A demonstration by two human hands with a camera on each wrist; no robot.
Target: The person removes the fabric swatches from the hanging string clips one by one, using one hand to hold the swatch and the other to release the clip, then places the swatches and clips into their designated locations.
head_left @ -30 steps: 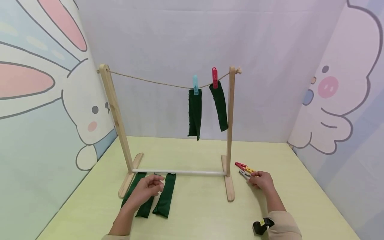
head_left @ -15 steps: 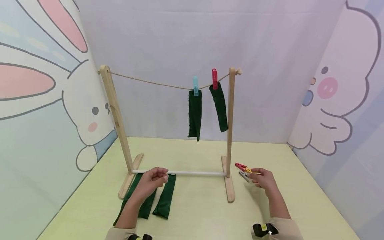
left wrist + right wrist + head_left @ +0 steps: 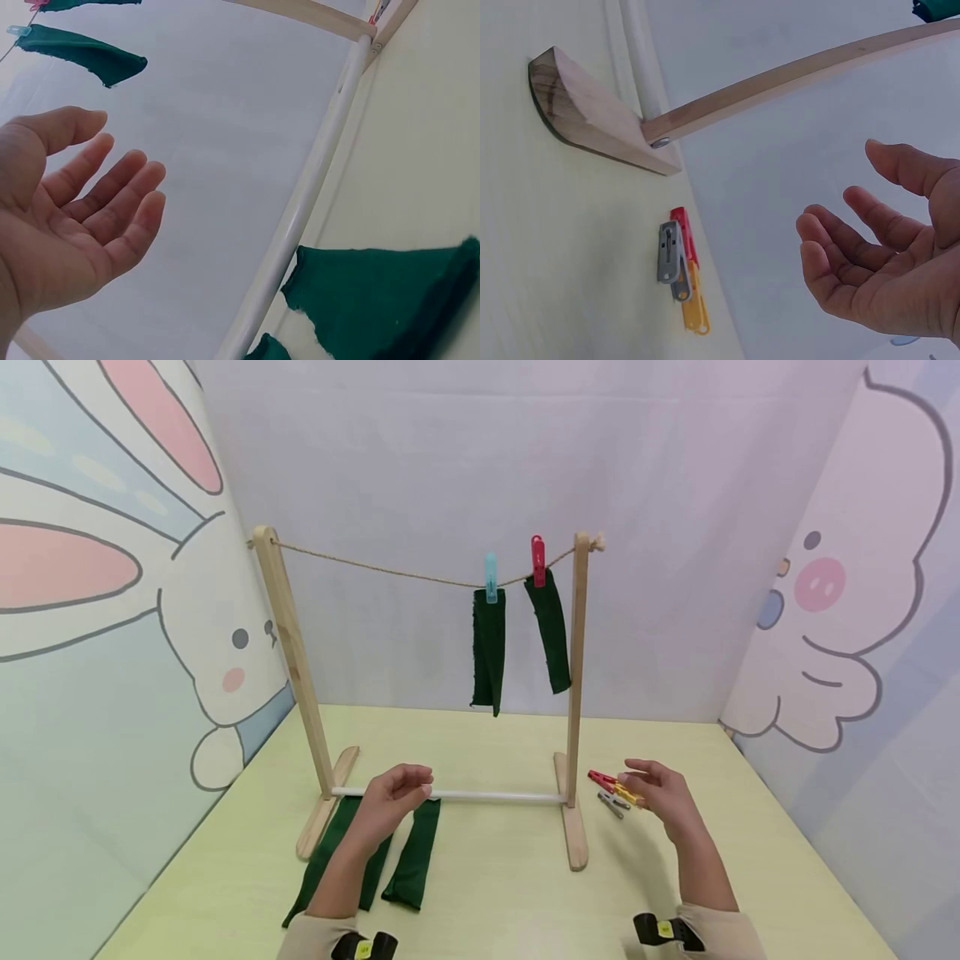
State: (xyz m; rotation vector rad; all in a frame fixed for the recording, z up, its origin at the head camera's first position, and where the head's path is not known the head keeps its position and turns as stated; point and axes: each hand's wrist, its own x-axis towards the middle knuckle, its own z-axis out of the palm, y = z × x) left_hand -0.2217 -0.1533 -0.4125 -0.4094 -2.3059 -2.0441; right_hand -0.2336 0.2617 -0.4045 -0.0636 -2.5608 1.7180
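My left hand (image 3: 386, 806) hovers over the white bar, its fingers loosely bent and holding nothing. Under that arm and beside it lie several dark green cloth strips (image 3: 415, 864), partly hidden. My right hand (image 3: 663, 797) is raised, likewise with nothing in it, near the clothespins. Those on the table are a red clothespin (image 3: 686, 229), a grey clothespin (image 3: 669, 253) and a yellow clothespin (image 3: 695, 304), lying close together. On the rope (image 3: 382, 568) hang two green strips: one by a light blue clothespin (image 3: 491, 578), the other by a red clothespin (image 3: 538, 560).
A wooden stand holds the rope between its left post (image 3: 292, 660) and right post (image 3: 577, 677). A white bar (image 3: 495, 796) joins the posts near the table. The right foot (image 3: 573, 827) stands left of the loose clothespins. Patterned cloth walls enclose the table.
My right hand has lifted away from the clothespins on the table, leaving them there. The left hand has risen and moved slightly right. The hanging strips stay in place.
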